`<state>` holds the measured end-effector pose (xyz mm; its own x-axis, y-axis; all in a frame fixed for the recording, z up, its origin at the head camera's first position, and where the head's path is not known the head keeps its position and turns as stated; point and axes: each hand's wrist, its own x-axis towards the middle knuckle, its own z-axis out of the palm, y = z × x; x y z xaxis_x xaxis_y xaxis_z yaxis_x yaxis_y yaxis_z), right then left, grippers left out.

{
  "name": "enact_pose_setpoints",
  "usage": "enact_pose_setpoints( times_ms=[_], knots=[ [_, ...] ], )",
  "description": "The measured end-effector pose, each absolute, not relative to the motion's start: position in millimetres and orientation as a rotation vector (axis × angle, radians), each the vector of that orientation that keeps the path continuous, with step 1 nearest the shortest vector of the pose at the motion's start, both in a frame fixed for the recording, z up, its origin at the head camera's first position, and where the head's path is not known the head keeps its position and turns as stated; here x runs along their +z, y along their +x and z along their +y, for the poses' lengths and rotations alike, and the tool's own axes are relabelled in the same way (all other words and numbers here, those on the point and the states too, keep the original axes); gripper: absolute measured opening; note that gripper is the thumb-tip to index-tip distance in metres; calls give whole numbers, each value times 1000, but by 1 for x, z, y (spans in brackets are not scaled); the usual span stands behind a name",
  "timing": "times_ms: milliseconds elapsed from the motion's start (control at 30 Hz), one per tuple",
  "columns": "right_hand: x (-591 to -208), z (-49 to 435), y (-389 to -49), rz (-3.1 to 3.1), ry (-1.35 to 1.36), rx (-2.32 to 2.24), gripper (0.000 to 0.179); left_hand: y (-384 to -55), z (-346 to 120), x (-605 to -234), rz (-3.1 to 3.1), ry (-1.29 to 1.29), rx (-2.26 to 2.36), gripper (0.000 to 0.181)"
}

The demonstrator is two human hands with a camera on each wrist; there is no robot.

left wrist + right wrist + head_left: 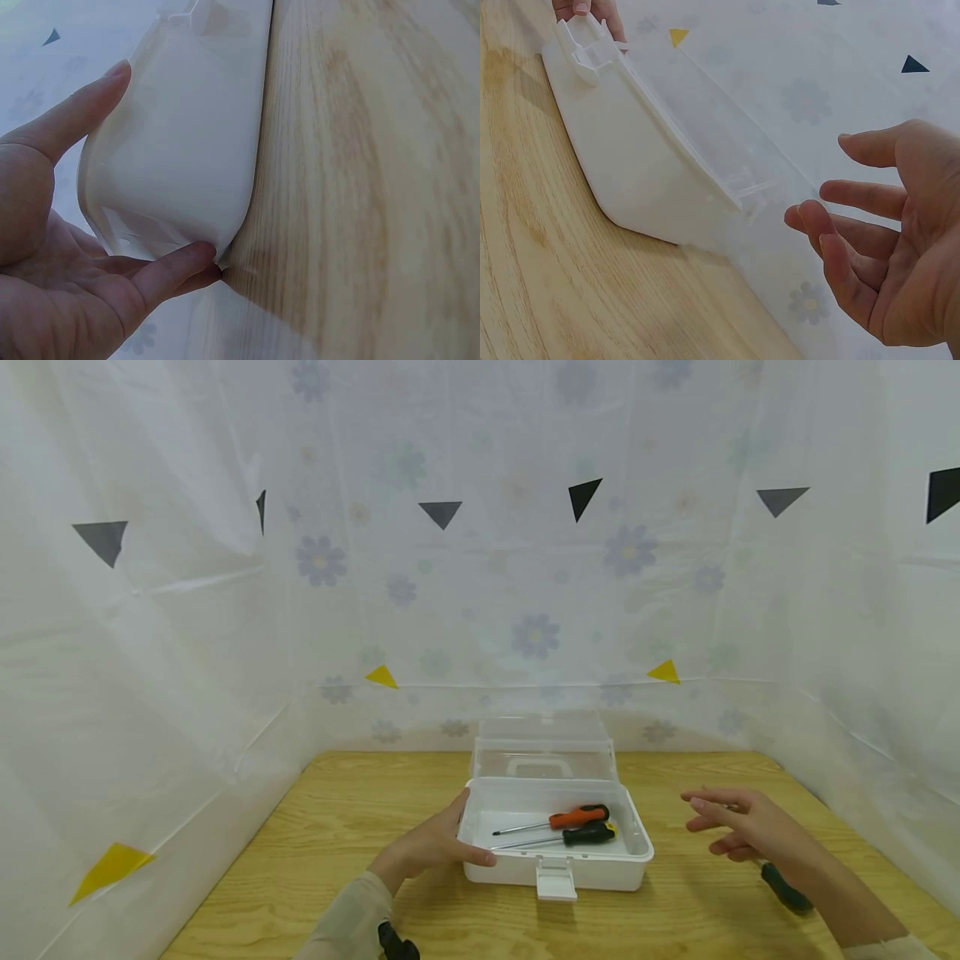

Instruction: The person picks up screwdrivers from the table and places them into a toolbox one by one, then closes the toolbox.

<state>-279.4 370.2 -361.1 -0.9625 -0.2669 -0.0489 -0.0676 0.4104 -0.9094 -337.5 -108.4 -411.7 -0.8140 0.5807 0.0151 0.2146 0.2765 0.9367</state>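
Hands (433,845) (753,829), gripped box (607,874), green tool (784,889) part-hidden

One left hand (431,850) and one right hand (768,833) are showing. One worktop (337,827) is carrying one white box (611,873); two screwdrivers (577,817) are lying inside, one green-handled tool (784,890) is lying at right. The head view is showing three yellow triangles (665,672) and six dark triangles (441,513).

There's the green-handled tool (786,890), much of its shaft lost behind the right hand (759,833)! The box (180,120) runs off the left wrist view's top, and a black triangle (943,495) is clipped by the head view's right edge.
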Motion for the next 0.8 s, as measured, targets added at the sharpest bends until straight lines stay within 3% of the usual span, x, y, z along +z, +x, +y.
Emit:
enact_pose_setpoints(
  times_ms=[800],
  knots=[
    [-374, 403, -270, 2596, -137, -1469, 65, -336, -109, -410, 2231, 746, 1549, 126]
  ],
)
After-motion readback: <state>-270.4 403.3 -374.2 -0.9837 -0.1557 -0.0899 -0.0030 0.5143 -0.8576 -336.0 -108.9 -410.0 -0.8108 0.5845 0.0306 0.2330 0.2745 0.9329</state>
